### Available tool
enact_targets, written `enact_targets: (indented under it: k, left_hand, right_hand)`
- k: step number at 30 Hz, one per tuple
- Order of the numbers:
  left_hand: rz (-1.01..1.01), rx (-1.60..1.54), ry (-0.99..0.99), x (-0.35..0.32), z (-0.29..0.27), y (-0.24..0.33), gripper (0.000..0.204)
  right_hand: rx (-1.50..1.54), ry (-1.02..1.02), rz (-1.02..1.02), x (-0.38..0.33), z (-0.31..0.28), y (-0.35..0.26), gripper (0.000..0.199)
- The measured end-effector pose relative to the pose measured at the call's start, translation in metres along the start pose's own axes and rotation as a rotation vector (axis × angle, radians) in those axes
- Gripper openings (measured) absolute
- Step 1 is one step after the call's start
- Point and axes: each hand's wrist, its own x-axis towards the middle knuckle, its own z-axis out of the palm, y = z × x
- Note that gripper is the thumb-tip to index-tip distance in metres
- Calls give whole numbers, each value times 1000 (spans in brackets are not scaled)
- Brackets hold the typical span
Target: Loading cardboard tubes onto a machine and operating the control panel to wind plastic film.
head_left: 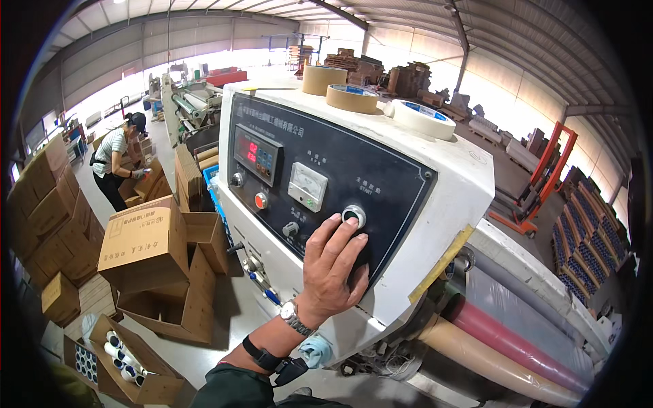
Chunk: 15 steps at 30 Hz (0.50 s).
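My left hand, with a metal wristwatch and a black strap on the forearm, reaches up to a black control panel on a white machine. Its fingers are stretched out, and a fingertip touches a round push button with a silver ring. No object is in the hand. Left of that button are an analog meter, a knob, a red button and a lit red digital display. My right hand does not show.
Tape rolls sit on the machine's top. Film rolls run below right. At left stand cardboard boxes and an open carton of white rolls. A co-worker bends over boxes. An orange lift stands at right.
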Motion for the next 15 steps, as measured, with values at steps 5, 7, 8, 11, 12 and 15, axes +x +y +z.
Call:
enact_targets:
  k: [5,7,8,11,12,15]
  left_hand:
    - [-28,40,-60,-7,-1,-7,56]
    - [25,146,-105,-11,0,-9,50]
    - [26,140,-53,-12,3,-9,46]
    - [153,54,-9,-6,14,-11,46]
    - [171,29,-1,-4,14,-10,49]
    - [138,92,45,-7,13,-13,59]
  right_hand:
    - [179,27,-63,-20,27,44,55]
    - [562,1,-375,-46,54,53,55]
    - [-404,41,-316,-42,58,43,48]
    - [-123,255,-219,-75,74,11,53]
    - [-64,236,-105,-84,80,-3,54]
    - [28,249,-6,-110,86,-29,58]
